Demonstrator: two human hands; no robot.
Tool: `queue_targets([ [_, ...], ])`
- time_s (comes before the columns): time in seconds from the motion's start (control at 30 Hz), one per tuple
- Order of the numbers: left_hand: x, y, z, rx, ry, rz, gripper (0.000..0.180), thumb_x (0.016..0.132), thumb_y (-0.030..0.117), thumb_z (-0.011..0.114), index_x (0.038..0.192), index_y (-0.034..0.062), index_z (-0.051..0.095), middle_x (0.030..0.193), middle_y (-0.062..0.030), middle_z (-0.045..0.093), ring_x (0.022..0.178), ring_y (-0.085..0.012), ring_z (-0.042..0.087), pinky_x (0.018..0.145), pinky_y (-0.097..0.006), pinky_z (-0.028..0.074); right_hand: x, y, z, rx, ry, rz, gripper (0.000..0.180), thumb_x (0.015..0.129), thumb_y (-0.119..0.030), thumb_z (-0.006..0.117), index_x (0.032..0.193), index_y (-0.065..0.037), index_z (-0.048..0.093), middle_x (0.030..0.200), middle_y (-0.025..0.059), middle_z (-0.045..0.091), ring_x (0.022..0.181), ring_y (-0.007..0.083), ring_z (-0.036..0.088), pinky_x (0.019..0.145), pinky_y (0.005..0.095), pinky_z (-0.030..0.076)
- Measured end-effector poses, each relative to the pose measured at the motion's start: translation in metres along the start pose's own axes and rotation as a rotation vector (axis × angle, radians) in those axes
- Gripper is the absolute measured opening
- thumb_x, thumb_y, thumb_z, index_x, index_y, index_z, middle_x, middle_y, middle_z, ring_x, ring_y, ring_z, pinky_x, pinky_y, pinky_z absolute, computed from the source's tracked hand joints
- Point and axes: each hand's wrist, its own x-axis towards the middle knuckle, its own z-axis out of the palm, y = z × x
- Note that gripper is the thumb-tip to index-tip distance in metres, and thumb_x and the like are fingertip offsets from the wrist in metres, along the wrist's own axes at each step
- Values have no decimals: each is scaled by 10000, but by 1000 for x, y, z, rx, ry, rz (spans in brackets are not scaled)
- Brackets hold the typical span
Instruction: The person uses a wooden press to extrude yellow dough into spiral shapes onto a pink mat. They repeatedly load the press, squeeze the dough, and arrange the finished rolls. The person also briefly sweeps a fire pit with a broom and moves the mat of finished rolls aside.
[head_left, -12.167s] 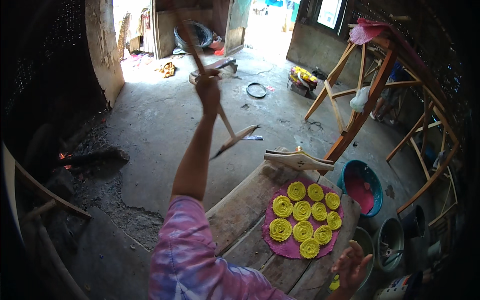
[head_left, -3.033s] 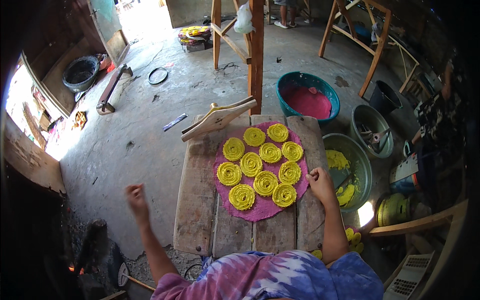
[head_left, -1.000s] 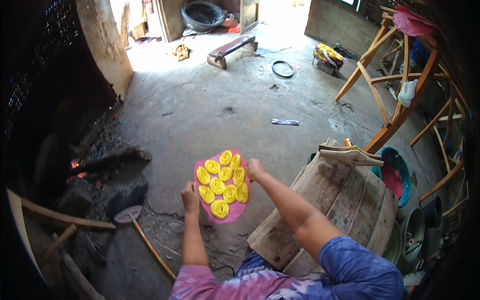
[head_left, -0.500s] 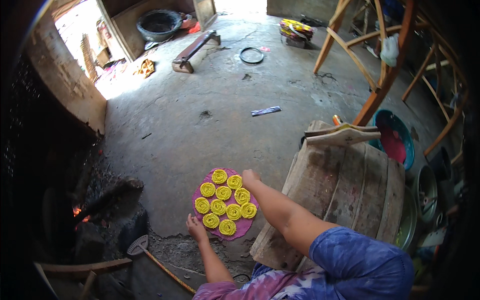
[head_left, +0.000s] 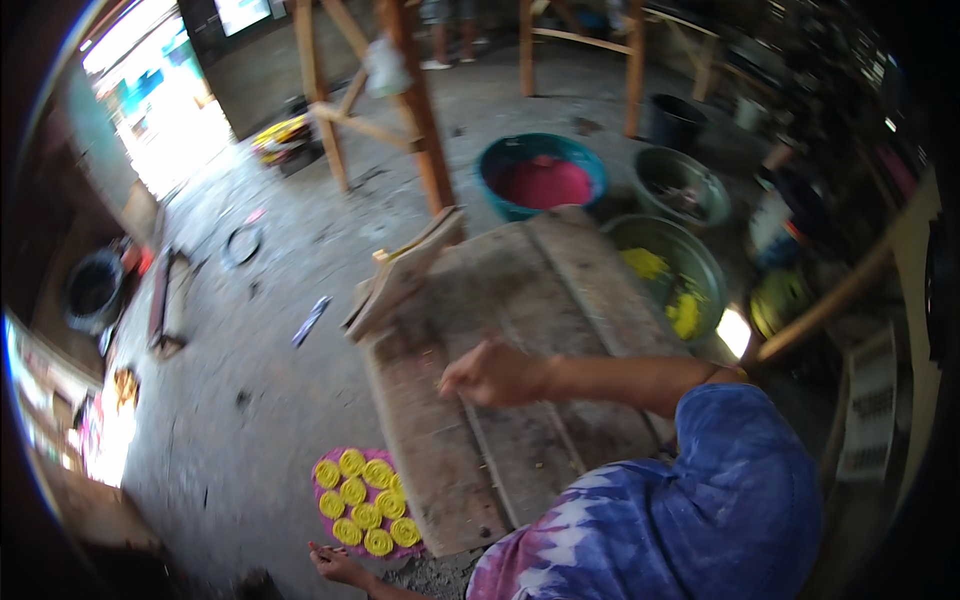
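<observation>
A flat, round purple sheet lies on the floor at the lower left, bearing several yellow spiral coils of dough-like strands. My left hand is just below its near edge, fingers apart and seemingly empty; whether it touches the sheet I cannot tell. Above a low wooden plank bench hovers my right hand, its fingers curled closed and slightly blurred. What they hold, if anything, is hidden. The bench covers the right edge of the purple sheet.
Beyond the bench stand a teal basin of pink material, a green basin with yellow lumps and another greenish basin. A wooden post rises behind the bench. A small patterned packet lies on the floor.
The view has swung to the right, bringing the bench and basins in. My right hand has left the purple sheet's edge and is over the bench. My left hand stays near the sheet.
</observation>
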Motion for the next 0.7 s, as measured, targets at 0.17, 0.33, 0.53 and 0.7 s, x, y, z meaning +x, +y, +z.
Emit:
queue_targets([
  [0.17, -16, 131, 47, 145, 26, 345, 319, 864, 292, 706, 983, 4, 640, 863, -158, 685, 675, -269, 644, 611, -368, 545, -158, 23, -174, -204, 552, 484, 184, 887, -226, 598, 916, -75, 698, 831, 140, 684, 765, 301, 664, 688, 401, 498],
  [0.33, -37, 214, 109, -11, -274, 508, 396, 965, 375, 541, 859, 12, 660, 722, -107, 673, 634, -234, 631, 574, -376, 503, -350, 36, -215, -509, 802, 953, 210, 887, -251, 597, 908, -62, 688, 822, 138, 677, 764, 342, 645, 683, 429, 498],
  [0.53, -101, 281, 184, -34, -603, 885, 306, 1007, 286, 456, 947, 34, 619, 810, -90, 645, 698, -230, 611, 638, -371, 487, -555, 118, -105, -241, 736, 1513, 231, 874, -260, 613, 889, -43, 690, 824, 200, 658, 819, 345, 658, 730, 447, 507],
  [0.7, -154, 310, 231, -97, -1014, 1001, 234, 953, 106, 568, 1155, -10, 587, 1039, -121, 622, 897, -208, 601, 796, -318, 490, -695, 123, 12, -81, 817, 2058, 238, 879, -240, 609, 983, -37, 677, 939, 195, 669, 901, 317, 657, 817, 442, 504],
])
